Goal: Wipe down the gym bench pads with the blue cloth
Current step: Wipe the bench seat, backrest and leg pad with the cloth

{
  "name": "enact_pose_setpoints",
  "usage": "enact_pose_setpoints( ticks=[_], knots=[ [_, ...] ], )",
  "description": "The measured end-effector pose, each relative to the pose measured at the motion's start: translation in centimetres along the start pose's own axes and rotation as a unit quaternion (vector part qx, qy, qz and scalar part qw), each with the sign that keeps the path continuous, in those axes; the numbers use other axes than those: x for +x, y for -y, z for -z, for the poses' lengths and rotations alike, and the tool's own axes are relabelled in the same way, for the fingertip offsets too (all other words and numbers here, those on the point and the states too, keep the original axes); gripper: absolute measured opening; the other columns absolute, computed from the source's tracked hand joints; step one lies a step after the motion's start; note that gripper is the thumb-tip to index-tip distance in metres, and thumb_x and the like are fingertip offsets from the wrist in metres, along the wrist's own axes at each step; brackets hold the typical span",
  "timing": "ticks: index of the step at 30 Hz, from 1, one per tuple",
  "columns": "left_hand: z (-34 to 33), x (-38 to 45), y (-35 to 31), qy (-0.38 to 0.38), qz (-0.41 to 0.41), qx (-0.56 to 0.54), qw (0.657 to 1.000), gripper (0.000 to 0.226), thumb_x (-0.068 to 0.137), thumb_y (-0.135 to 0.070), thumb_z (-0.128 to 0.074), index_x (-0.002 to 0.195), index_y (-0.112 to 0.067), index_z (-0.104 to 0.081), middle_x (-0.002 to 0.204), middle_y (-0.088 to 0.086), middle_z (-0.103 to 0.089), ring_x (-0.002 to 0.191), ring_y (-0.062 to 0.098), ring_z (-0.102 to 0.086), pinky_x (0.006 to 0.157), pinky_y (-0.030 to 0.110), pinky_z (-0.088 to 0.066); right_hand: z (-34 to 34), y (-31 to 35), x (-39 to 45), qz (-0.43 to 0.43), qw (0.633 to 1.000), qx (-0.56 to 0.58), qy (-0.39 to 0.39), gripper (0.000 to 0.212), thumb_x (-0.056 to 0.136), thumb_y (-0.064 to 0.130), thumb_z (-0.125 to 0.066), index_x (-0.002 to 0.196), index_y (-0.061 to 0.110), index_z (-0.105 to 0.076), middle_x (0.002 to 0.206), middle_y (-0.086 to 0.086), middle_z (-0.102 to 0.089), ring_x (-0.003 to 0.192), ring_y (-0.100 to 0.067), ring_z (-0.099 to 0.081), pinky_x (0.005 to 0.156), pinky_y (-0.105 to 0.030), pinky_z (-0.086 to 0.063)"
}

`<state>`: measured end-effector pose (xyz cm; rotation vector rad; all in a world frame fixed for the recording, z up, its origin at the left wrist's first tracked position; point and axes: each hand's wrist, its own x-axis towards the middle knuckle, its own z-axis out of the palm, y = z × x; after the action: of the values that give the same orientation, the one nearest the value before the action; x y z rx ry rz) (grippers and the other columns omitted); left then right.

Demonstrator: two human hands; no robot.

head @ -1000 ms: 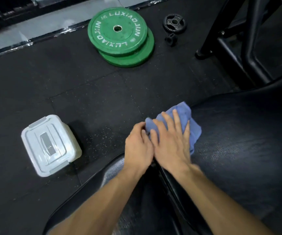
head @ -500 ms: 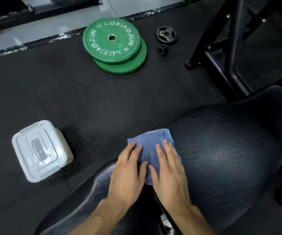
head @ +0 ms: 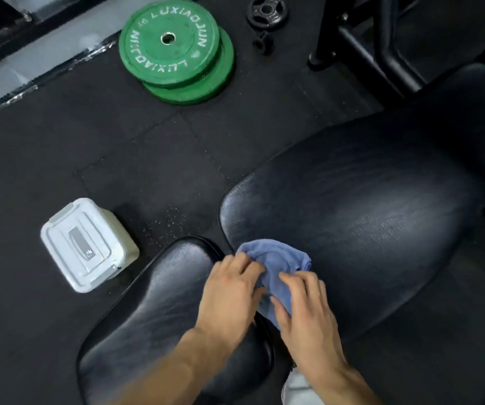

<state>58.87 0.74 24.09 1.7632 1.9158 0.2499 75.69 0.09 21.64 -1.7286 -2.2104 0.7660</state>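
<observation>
Hands (head: pixel 267 299), two, bunching one blue cloth (head: pixel 276 260).

Ahead of us the big pad (head: pixel 366 217) lies bare and open. A white box (head: pixel 87 244) sits just left of the small pad (head: pixel 159 311); green plates (head: pixel 177 51) and a frame (head: pixel 361 48) stand beyond.

cloth (head: pixel 276 260) lower part: under hands | small plate (head: pixel 267 10): cut by top edge
</observation>
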Motion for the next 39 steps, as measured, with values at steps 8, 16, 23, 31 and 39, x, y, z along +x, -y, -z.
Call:
enact_pose_setpoints(
  ticks=[8,16,23,31,39],
  knots=[
    [-4.3,-3.8,-4.7,0.082,-0.137,0.014,0.987,0.038,0.062,-0.020,-0.085,0.096,-0.023,-0.068,0.098,-0.005,-0.063,0.081,0.017,-0.060,0.059,0.025,-0.055,0.8,-4.3,-8.9,-0.136,0.990,0.009,-0.042,0.035,0.090,0.043,-0.057,0.125,0.037,-0.056,0.119,0.002,-0.059,0.100,-0.017,-0.064,0.076,-0.028,-0.053],
    [-6.2,-1.8,-10.4,0.155,-0.284,0.013,0.946,0.035,0.082,-0.034,-0.067,0.116,-0.027,-0.071,0.124,-0.013,-0.063,0.112,0.005,-0.061,0.089,0.016,-0.055,1.9,-3.1,-9.9,-0.461,0.795,0.333,-0.210,0.042,0.077,0.002,-0.082,0.110,0.019,-0.062,0.104,-0.004,-0.070,0.090,-0.019,-0.068,0.076,-0.016,-0.051],
    [-6.1,-0.1,-11.8,0.229,-0.384,0.158,0.880,0.085,0.050,-0.026,-0.095,0.130,-0.013,-0.070,0.139,0.006,-0.067,0.128,0.020,-0.064,0.110,0.033,-0.046,1.8,-3.8,-9.0,-0.503,0.713,0.440,-0.213,0.027,0.096,0.006,-0.066,0.115,0.026,-0.068,0.097,0.007,-0.077,0.096,-0.010,-0.073,0.088,-0.028,-0.058],
    [-6.4,1.3,-9.9,0.169,-0.532,0.292,0.777,0.065,0.086,-0.018,-0.035,0.149,-0.001,-0.037,0.161,0.013,-0.029,0.150,0.026,-0.027,0.125,0.036,-0.009,1.2,-1.9,-8.8,-0.498,0.676,0.491,-0.235,0.054,0.097,0.037,-0.061,0.146,0.054,-0.042,0.151,0.018,-0.050,0.137,0.001,-0.049,0.117,-0.030,-0.041],
    [-7.9,3.8,-11.5,0.191,-0.554,0.282,0.760,0.066,0.089,-0.017,-0.034,0.154,-0.005,-0.036,0.165,0.011,-0.032,0.155,0.023,-0.024,0.121,0.043,-0.026,2.1,-4.0,-5.6,-0.482,0.597,0.594,-0.242,0.044,0.112,0.024,-0.036,0.154,0.039,-0.042,0.144,0.017,-0.059,0.128,0.009,-0.056,0.113,-0.018,-0.042]
  ],
)
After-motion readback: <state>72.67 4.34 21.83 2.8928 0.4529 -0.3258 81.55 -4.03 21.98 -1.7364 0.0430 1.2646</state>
